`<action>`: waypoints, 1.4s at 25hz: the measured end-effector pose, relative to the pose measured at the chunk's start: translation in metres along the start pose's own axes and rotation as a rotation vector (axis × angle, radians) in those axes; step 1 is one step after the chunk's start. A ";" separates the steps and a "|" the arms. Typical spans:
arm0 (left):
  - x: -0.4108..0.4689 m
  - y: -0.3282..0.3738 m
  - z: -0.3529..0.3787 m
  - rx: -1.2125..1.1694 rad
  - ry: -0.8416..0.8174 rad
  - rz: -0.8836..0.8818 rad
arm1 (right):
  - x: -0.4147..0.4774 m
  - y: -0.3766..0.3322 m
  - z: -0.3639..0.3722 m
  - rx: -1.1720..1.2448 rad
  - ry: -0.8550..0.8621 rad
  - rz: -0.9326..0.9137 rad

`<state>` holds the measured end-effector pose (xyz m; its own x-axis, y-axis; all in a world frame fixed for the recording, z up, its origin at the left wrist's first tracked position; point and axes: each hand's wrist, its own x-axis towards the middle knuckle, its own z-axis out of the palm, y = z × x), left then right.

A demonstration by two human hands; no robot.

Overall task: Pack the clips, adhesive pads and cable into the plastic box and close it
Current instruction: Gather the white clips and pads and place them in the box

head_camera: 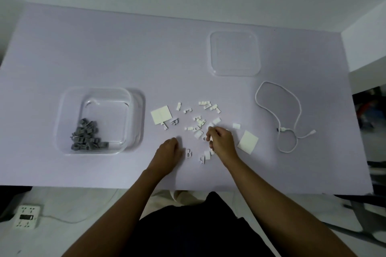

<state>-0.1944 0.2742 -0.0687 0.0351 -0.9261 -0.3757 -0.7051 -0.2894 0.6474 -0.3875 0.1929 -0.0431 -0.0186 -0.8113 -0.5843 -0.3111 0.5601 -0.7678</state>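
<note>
Gathering scattered white clips (199, 120) with right hand (221, 142) pinched on some, left hand (168, 151) curled, grip unclear, to join grey clips (86, 134) inside open plastic box (69, 100).

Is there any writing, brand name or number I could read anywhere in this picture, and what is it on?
None can be read.
Power strip on the floor: it has a small dark display, too blurred to read.
Clear plastic box, its lid, the white cable, the adhesive pads and the grey clips: no print visible.
White clip near the left hand: shaped like a "B", but that is its form, not lettering.
</note>
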 end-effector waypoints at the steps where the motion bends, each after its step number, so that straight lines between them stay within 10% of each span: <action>1: -0.001 0.003 -0.001 -0.002 -0.020 -0.016 | 0.005 0.002 0.002 -0.143 0.008 -0.093; 8: 0.003 0.019 0.018 0.187 -0.165 0.032 | 0.026 0.000 0.019 -0.659 -0.105 -0.424; 13: -0.001 0.018 0.000 -0.369 -0.015 -0.193 | 0.038 -0.006 0.025 -0.724 -0.109 -0.385; 17: 0.011 0.016 -0.028 -1.213 -0.010 -0.566 | 0.024 -0.014 0.011 0.171 -0.249 0.084; 22: 0.039 0.027 -0.055 -1.356 -0.003 -0.615 | 0.000 -0.022 -0.021 0.765 -0.400 0.233; 28: 0.071 0.022 -0.048 -0.011 0.196 -0.254 | 0.011 -0.016 -0.015 0.186 -0.105 0.038; 35: 0.082 0.013 -0.039 0.268 0.074 -0.122 | 0.027 0.003 0.006 -0.803 -0.172 -0.388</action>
<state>-0.1734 0.1851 -0.0654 0.1751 -0.9064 -0.3843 -0.8539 -0.3341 0.3990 -0.3833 0.1738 -0.0624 0.3479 -0.8464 -0.4031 -0.8358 -0.0852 -0.5424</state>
